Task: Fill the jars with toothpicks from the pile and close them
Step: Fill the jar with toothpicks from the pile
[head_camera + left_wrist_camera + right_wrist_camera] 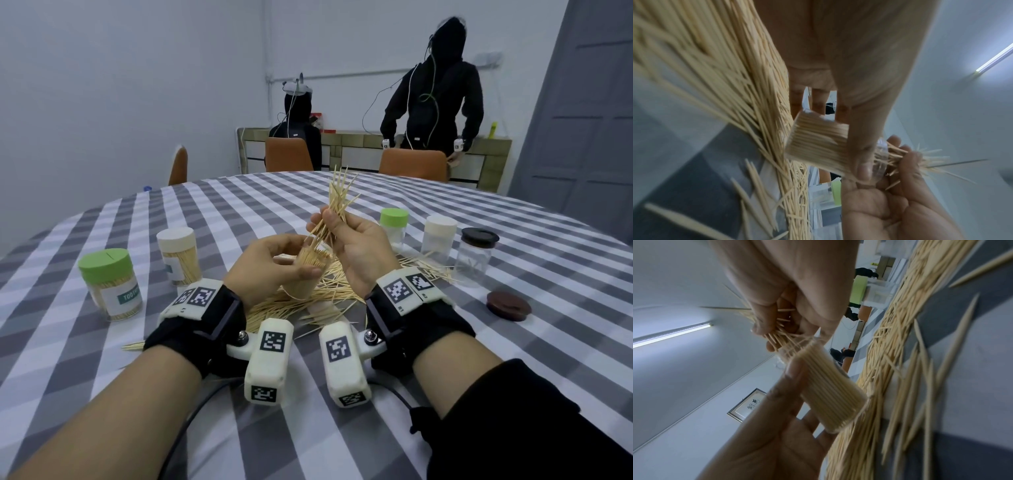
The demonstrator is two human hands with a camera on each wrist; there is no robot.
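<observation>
My left hand (270, 263) grips a clear lidless jar (303, 277), tilted and packed with toothpicks, just above the toothpick pile (329, 291). The thumb lies along the jar (818, 144) in the left wrist view. My right hand (356, 246) pinches a loose bunch of toothpicks (337, 202) that fans upward, its lower ends at the jar's mouth. In the right wrist view the bunch (781, 337) meets the mouth of the jar (828, 394). The pile (900, 337) spreads over the checked cloth under both hands.
At the left stand two closed full jars, one green-lidded (109, 284), one cream-lidded (180, 255). At the right stand a green-lidded jar (394, 226), a cream-lidded jar (440, 236) and a black-lidded jar (478, 257). A brown lid (508, 305) lies alone. Two people and chairs are beyond the table.
</observation>
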